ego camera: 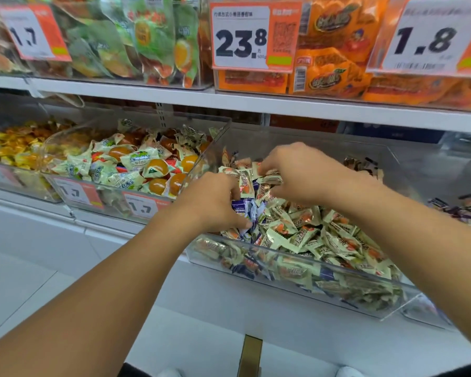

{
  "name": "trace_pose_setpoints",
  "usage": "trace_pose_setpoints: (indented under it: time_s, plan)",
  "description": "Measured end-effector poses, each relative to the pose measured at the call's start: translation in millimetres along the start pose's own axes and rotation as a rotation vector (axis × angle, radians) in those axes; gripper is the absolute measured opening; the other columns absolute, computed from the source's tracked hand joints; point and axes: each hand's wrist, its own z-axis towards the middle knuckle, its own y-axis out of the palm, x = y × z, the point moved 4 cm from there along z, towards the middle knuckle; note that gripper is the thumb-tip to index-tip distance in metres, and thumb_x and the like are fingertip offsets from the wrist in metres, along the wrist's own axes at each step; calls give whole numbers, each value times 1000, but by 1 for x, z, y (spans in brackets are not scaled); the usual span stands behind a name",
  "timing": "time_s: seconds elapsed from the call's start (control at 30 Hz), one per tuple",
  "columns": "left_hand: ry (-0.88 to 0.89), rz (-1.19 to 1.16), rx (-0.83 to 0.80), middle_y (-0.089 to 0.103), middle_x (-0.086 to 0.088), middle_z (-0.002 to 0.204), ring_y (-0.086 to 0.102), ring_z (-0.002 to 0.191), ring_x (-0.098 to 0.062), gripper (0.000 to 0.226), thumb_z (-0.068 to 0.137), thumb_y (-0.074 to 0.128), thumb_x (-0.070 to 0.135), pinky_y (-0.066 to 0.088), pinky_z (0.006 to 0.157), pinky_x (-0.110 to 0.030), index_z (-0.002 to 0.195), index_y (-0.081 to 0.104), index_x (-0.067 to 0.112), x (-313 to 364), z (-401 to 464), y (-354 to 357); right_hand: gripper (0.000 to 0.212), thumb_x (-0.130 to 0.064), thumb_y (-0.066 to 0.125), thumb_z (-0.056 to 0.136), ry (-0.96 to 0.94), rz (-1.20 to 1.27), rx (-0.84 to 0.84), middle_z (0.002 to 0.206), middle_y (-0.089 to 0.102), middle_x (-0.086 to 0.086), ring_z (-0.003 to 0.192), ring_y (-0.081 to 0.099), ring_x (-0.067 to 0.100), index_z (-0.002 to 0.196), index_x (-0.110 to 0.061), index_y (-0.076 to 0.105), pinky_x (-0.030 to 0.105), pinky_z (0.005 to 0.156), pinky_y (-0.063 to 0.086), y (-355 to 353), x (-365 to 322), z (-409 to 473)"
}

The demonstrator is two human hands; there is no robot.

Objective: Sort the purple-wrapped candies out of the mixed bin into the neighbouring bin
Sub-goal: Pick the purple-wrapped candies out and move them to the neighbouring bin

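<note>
Left hand: grip curled shut around a bunch of purple-wrapped candies, held just above the heap at the near-left corner of the mixed bin. Right hand: fingers bent down into the cream-wrapped candies at the bin's back-left; whether they pinch a piece, cannot tell. Bin's clear left wall stands tall just beside the left hand. Neighbouring bin to the right of the mixed bin, a few dark-wrapped pieces, much bare floor. Price tag on the shelf above.

Left grip curled, right grip curled, forearms extended
</note>
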Motion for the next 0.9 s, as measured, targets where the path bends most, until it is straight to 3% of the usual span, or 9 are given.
trace_pose_setpoints:
  time_s: [0.1,0.23,0.3,0.4,0.5,0.6,0.73,0.83,0.9]
  plan:
    - [47,58,-47,62,4,99,60,91,-20,65,62,88,54,52,76,-34,116,67,24,2,6,10,66,-40,65,93,-80,-61,-183,163,22,-10,146,26,28,151,-43,34,54,113,35,26,1,5]
    - [69,115,-68,65,-1,101,62,92,-24,67,64,91,45,51,76,-33,123,68,24,1,17,16,33,-34,61,97,65,-4,-164,134,62,-8,110,62,21,129,-39,63,43,93,53,15,26,8]
    - [60,94,-62,64,0,92,62,86,-24,55,68,90,39,50,73,-32,117,71,22,-2,20,15,23,-26,60,97,115,-41,-228,119,70,-7,99,65,20,116,-31,73,44,91,55,7,40,9]
    - [49,42,-41,67,-2,82,64,76,-24,28,76,86,31,46,62,-28,94,74,14,-5,23,13,23,-29,58,98,115,-119,-299,118,70,-2,103,65,24,114,-22,73,45,94,54,7,45,12]
    - [44,-1,-10,68,1,77,64,73,-18,16,80,83,26,40,55,-23,81,74,13,-7,24,10,23,-37,69,90,18,-75,-109,111,70,-1,100,65,24,107,-22,74,44,89,56,-2,21,14]
    - [24,-24,0,67,1,82,61,74,-16,13,79,81,20,40,55,-24,78,69,16,-7,24,5,31,-39,83,77,-157,125,-91,98,70,-6,91,65,15,103,-23,75,37,82,56,-2,-14,10]
    - [-7,-24,55,66,-1,83,60,78,-17,14,76,76,15,46,61,-28,73,62,15,-7,19,-4,37,-49,83,73,-121,9,-189,83,65,-4,79,64,20,92,-19,72,35,70,57,28,-30,5]
    - [3,-41,44,66,0,78,60,77,-16,15,75,77,14,46,61,-28,74,62,15,-4,15,-5,22,-38,76,82,-117,-32,-125,73,56,-3,71,59,23,80,-19,66,31,60,48,33,-30,4]
    - [-11,-57,42,66,0,79,62,78,-18,18,77,77,17,50,65,-31,82,60,18,-5,15,-4,28,-28,73,80,-100,80,-123,58,49,0,56,49,20,61,-15,56,31,53,43,27,-24,4]
